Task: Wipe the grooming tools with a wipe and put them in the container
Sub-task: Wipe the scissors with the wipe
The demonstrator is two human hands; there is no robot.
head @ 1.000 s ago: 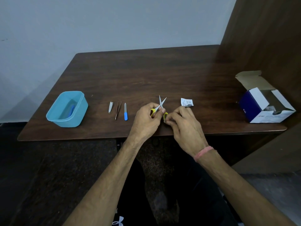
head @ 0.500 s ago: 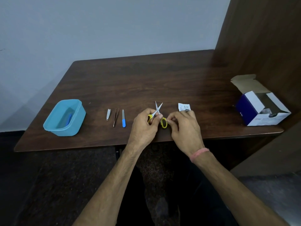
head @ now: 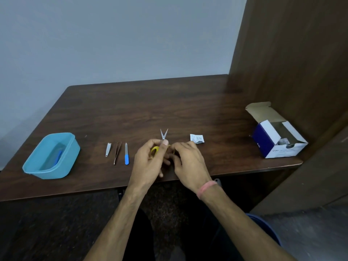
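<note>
So both hands are bunched up over the near middle of the table (head: 169,102), working on a small pair of scissors (head: 163,137). The left hand (head: 148,162) is curled round the yellow handle loops with the thumb up by the pivot, and the right hand (head: 188,162) has its fingers curled in against the other side of the handles. It looks like it's pinching something there, probably the wipe, but I can't actually see a wipe between the fingers, so take that as a guess. The scissors' long axis runs straight away from the person, blades open in a little V pointing at the far edge, handles buried in the hands. The blue container (head: 50,157) sits well off to the left near the front edge, with something blue already lying in it, so when the scissors are done the left hand is clearly the nearer one for the drop. Between the hands and the container are three more tools in a row, all lying lengthwise like the scissors: a nail clipper (head: 108,149), tweezers (head: 117,152) and a blue-handled nail file (head: 126,154). They look untouched, so I'd say the job is early on. Just beyond the right hand is a torn white sachet (head: 196,138) with print too small to read, and far right an open blue and white box (head: 278,140) whose label I can't make out either.
</note>
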